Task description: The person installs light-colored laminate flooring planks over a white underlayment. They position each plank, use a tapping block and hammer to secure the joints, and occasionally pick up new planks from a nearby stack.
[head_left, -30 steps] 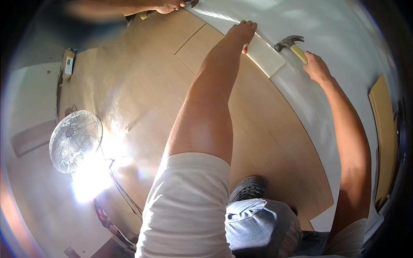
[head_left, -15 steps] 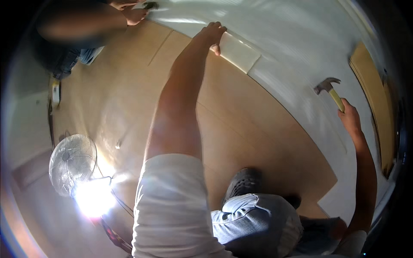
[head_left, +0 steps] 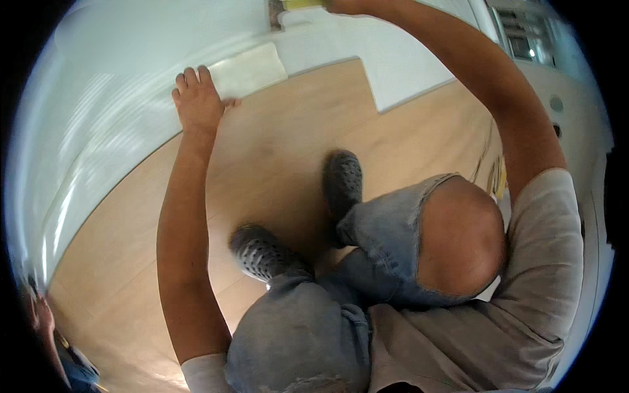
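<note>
Left hand [head_left: 198,105], fingers splayed, braces a pale rectangular block [head_left: 252,71] at the light-brown wood-look floor's [head_left: 131,229] edge; right hand [head_left: 347,5] grips a yellow-handled, dark-headed hammer [head_left: 275,16]. Apparently positioning for tapping; a strike needs the block steady.

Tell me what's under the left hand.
The left hand spans part of a pale block, whose right part shows beside it, along the edge of the wooden floor. The palm and fingers cover the block's left end, so that can't be seen.
</note>
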Action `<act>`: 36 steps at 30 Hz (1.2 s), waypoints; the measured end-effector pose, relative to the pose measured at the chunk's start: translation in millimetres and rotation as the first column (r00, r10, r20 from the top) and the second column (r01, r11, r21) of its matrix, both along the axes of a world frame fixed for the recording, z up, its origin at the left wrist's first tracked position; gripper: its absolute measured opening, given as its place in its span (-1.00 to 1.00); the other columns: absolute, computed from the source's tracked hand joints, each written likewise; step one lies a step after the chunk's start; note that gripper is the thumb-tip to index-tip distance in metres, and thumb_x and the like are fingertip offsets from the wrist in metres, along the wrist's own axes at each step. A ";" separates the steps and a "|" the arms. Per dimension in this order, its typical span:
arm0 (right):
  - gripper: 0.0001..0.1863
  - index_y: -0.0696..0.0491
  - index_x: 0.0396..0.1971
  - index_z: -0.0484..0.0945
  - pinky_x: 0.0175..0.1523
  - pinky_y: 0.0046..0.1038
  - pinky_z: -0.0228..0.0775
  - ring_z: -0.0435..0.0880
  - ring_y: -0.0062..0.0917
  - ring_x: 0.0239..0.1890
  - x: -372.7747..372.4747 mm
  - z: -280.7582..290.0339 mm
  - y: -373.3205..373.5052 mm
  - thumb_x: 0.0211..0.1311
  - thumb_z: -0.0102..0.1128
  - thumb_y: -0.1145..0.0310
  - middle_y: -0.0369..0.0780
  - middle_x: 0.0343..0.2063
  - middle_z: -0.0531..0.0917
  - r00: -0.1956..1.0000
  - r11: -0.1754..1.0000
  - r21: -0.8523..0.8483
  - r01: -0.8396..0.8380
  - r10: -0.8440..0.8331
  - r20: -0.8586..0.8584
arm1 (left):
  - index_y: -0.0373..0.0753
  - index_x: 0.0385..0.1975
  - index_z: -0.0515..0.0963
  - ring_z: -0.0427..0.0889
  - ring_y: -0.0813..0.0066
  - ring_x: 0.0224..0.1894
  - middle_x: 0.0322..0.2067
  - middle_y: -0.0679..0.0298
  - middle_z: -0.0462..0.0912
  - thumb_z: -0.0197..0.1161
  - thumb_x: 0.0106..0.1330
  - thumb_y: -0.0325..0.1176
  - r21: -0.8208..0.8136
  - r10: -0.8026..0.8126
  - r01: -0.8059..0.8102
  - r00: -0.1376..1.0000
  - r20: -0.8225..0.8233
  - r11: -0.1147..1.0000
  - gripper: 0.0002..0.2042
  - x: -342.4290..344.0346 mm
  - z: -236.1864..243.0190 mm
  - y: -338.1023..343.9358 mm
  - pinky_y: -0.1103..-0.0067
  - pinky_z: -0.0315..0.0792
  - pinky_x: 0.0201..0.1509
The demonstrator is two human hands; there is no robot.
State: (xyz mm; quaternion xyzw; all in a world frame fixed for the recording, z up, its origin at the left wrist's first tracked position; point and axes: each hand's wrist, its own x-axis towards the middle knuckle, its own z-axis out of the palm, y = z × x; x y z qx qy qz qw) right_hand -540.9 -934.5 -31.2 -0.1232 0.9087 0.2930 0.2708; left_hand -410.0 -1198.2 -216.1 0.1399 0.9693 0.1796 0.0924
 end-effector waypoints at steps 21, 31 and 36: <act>-0.73 0.12 -0.10 0.61 -0.02 -0.07 0.53 0.71 -0.07 -0.11 210.5 -36.9 181.7 0.34 0.04 0.34 0.01 -0.17 0.72 0.867 0.576 -0.772 0.269 -0.494 -0.066 | -0.19 0.38 0.31 0.38 -0.04 0.28 0.20 -0.05 0.42 0.55 -0.15 0.30 -0.363 -0.233 0.227 0.972 0.030 0.904 0.08 -1.0 12.6 118.0 0.06 0.26 0.32; -0.53 0.23 0.06 0.53 -0.11 -0.31 0.52 0.67 -0.31 -0.25 484.9 -183.8 273.0 0.42 0.23 0.13 -0.05 -0.15 0.70 0.423 0.115 -0.777 0.619 -0.882 0.207 | -0.42 -0.10 0.61 0.51 0.02 0.18 0.03 -0.02 0.56 0.75 -0.32 -0.13 -0.461 -0.236 0.368 0.918 0.320 0.807 -0.26 -32.5 5.6 169.3 0.23 0.51 0.22; -0.43 0.11 -0.13 0.53 -0.50 -0.34 0.34 0.49 -0.41 -0.64 630.2 -303.4 374.9 0.47 0.01 -0.19 -0.17 -0.65 0.56 0.326 -0.032 -0.879 0.476 -0.922 0.210 | -0.38 0.31 0.31 0.41 0.02 0.27 0.20 -0.01 0.42 0.74 -0.28 -0.03 -0.495 -0.303 0.403 0.913 0.273 0.769 0.09 -13.3 40.3 213.7 0.06 0.43 0.24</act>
